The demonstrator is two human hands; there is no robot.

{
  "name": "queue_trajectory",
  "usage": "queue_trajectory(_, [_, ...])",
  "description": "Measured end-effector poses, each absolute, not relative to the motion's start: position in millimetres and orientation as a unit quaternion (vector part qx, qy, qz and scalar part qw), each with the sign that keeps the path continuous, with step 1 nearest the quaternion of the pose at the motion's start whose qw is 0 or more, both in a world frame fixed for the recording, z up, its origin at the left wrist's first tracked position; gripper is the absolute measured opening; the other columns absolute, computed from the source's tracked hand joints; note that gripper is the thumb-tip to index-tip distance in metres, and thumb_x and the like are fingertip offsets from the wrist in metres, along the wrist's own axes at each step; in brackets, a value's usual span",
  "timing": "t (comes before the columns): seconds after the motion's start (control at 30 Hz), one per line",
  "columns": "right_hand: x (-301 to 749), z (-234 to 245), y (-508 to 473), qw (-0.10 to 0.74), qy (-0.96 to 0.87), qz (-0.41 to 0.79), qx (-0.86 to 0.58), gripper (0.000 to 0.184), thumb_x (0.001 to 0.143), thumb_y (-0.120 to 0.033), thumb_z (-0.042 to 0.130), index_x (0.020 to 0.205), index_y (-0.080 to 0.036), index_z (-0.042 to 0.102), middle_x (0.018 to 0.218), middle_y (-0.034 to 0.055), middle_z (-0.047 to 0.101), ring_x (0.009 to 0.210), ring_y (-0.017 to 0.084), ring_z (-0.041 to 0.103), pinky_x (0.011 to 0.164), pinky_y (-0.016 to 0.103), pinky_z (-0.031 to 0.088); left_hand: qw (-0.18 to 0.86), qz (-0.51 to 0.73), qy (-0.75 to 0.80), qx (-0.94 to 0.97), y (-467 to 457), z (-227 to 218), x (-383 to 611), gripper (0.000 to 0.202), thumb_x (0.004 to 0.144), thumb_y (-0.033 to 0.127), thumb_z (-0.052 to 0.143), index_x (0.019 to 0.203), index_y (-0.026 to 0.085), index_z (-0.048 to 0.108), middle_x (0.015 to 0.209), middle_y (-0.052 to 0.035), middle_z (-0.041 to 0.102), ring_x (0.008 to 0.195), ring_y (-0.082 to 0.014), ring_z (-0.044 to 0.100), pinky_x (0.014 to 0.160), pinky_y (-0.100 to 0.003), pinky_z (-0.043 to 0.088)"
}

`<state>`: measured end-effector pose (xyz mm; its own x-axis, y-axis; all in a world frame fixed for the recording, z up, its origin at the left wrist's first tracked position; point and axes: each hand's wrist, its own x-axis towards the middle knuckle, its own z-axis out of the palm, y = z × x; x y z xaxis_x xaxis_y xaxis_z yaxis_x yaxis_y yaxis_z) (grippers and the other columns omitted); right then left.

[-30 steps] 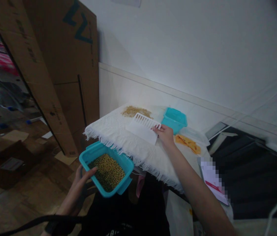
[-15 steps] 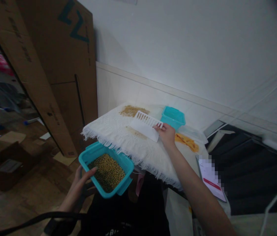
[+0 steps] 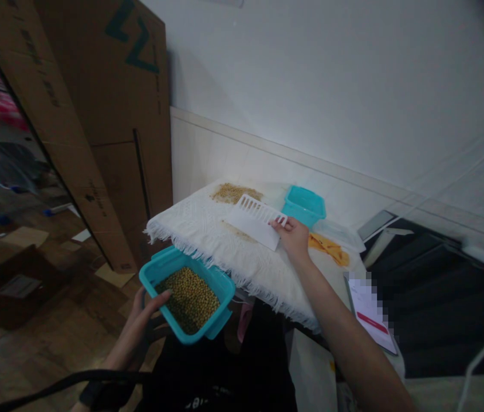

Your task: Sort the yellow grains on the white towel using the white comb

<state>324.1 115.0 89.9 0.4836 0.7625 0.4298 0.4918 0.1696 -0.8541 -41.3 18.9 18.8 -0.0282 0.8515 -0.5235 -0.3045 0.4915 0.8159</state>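
Note:
My left hand grips a turquoise plastic basket by its near left rim, thumb over the edge and the other fingers mostly hidden beneath. Inside lie yellowish soybeans mixed with small green beans. The basket is held below the table's front edge. Pinched in my right hand is the right end of a white slotted plastic plate, low over the white cloth. Behind the plate is a spread of soybeans; a thin scatter of small grains shows at its near side.
A second turquoise basket stands at the back of the fringed white tablecloth. Right of it lie a yellow cloth and a tablet. A tall cardboard box borders the table's left; a wall rises behind.
Almost nothing differs. The whole view has shifted slightly, while both hands keep their holds on the basket and the slotted plate.

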Motion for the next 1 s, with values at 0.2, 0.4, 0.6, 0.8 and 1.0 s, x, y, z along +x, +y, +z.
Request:
queue_trajectory(0.2, [317,90,110,0.593,-0.498,0.140,-0.617,0.039,0.065,-0.055,0.079,0.079,-0.019,0.073,0.075,0.0058,0.079,0.070,0.026,0.072,0.060,0.031,0.051,0.652,0.442,0.563,0.248,18,20,-41,0.080,0.081,0.042,0.083,0.150,0.040,0.043,0.129,-0.0104,0.068,0.088,-0.0278,0.079,0.077,-0.048,0.067])
queue_trajectory(0.4, [321,95,117,0.594,-0.493,0.100,-0.628,0.038,0.066,-0.056,0.077,0.079,-0.020,0.072,0.075,0.0050,0.078,0.071,0.025,0.072,0.061,0.031,0.051,0.659,0.443,0.559,0.239,18,18,-42,0.084,0.079,0.041,0.085,0.151,0.040,0.042,0.122,-0.0105,0.071,0.084,-0.0281,0.080,0.075,-0.048,0.067])
queue_trajectory(0.6, [316,94,122,0.576,-0.508,0.107,-0.631,0.034,0.067,-0.053,0.076,0.074,-0.021,0.070,0.071,0.0044,0.077,0.067,0.024,0.071,0.058,0.030,0.049,0.655,0.445,0.561,0.240,19,17,-42,0.087,0.077,0.043,0.086,0.151,0.040,0.042,0.128,-0.0114,0.069,0.088,-0.0296,0.080,0.075,-0.049,0.067])
queue_trajectory(0.8, [314,92,117,0.590,-0.499,0.140,-0.619,0.040,0.063,-0.059,0.080,0.072,-0.021,0.069,0.070,0.0048,0.077,0.067,0.025,0.071,0.060,0.033,0.052,0.653,0.443,0.566,0.239,18,17,-42,0.087,0.077,0.044,0.086,0.152,0.039,0.041,0.130,-0.0122,0.069,0.088,-0.0298,0.079,0.076,-0.049,0.067])
queue_trajectory(1.0, [318,87,115,0.602,-0.483,0.183,-0.609,0.045,0.059,-0.059,0.084,0.078,-0.020,0.073,0.076,0.0071,0.079,0.070,0.026,0.074,0.061,0.033,0.054,0.657,0.445,0.559,0.240,18,18,-43,0.082,0.078,0.043,0.085,0.149,0.039,0.043,0.134,-0.0112,0.067,0.090,-0.0290,0.079,0.078,-0.049,0.067])
